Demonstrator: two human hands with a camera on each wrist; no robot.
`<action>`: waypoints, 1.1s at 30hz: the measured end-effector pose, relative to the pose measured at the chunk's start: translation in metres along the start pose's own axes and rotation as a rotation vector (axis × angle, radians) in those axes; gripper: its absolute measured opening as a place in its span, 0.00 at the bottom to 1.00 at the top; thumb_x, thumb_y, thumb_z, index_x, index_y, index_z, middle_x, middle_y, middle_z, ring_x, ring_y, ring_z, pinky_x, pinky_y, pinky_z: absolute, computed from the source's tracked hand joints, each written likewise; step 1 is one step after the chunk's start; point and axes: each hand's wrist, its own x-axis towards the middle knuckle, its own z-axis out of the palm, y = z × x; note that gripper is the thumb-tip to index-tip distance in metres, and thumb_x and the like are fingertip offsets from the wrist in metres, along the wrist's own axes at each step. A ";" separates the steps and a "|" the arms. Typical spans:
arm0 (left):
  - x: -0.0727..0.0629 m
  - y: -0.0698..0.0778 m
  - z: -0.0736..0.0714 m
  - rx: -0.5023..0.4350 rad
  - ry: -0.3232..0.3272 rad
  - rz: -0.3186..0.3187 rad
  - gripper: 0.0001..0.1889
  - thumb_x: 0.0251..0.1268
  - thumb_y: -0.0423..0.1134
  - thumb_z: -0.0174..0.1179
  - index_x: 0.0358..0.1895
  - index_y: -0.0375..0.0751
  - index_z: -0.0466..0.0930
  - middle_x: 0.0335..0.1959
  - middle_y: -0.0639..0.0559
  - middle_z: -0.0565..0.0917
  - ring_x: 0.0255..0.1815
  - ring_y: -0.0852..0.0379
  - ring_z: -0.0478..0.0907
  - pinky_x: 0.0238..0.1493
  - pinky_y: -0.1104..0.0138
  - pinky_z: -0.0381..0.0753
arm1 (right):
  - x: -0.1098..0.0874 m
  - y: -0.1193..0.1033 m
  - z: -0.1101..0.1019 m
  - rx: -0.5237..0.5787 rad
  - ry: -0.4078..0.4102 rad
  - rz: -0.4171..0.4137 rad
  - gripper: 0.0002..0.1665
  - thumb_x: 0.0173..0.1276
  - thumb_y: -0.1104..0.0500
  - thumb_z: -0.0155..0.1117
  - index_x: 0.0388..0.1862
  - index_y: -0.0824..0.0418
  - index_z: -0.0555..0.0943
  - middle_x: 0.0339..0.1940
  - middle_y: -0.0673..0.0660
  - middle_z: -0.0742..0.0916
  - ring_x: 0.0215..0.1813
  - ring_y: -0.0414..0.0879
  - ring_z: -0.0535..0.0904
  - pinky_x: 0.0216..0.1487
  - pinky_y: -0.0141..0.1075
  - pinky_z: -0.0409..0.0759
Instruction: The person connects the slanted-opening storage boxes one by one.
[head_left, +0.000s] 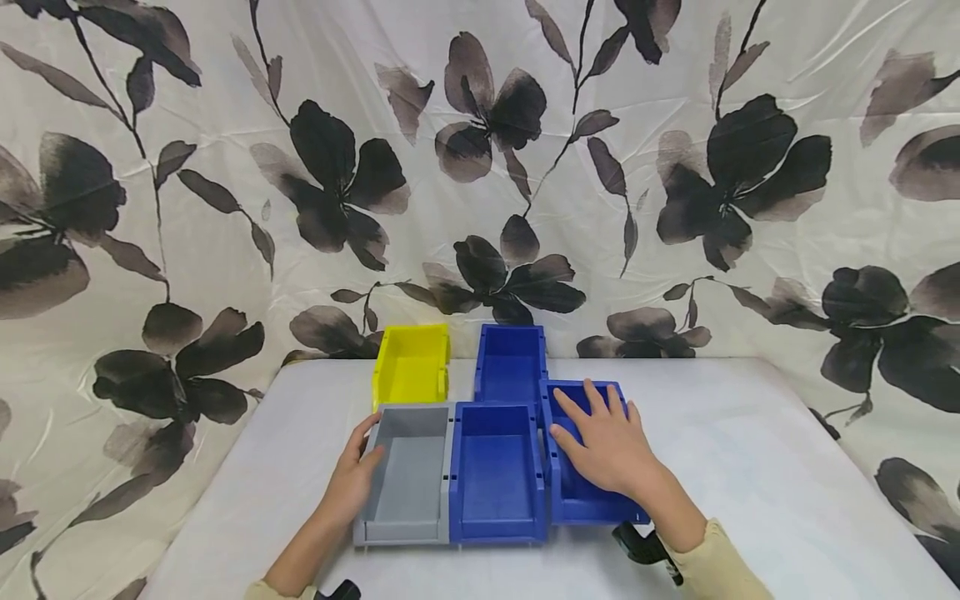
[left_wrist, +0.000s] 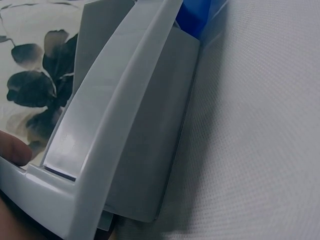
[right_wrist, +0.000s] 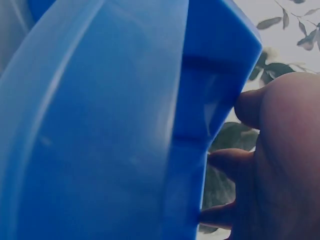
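Note:
In the head view, my left hand (head_left: 348, 483) holds the left wall of a grey storage bin (head_left: 411, 467), thumb over its rim and fingers around the outside. The left wrist view shows the thumb (left_wrist: 14, 148) beside the grey rim. Spread wide, my right hand (head_left: 611, 446) lies over the rightmost blue bin (head_left: 592, 510); its fingers are extended, with fingertips right at the rim in the right wrist view. Between these two bins stands another blue bin (head_left: 498, 475), side by side with the grey one. The rightmost bin sits slightly askew and farther back.
Behind the front row stand a yellow bin (head_left: 412, 362) at left and a further blue bin (head_left: 512, 362). All are on a white-covered table (head_left: 750, 467). A floral cloth (head_left: 495, 208) hangs at the back. Black wrist mounts (head_left: 645, 546) show below the hands.

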 end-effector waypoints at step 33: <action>0.003 -0.001 -0.001 0.013 -0.005 0.006 0.28 0.77 0.38 0.39 0.77 0.56 0.48 0.79 0.47 0.44 0.77 0.38 0.37 0.70 0.39 0.40 | 0.009 -0.013 0.018 -0.154 0.112 0.030 0.37 0.69 0.29 0.44 0.74 0.38 0.65 0.73 0.68 0.64 0.67 0.84 0.51 0.57 0.74 0.54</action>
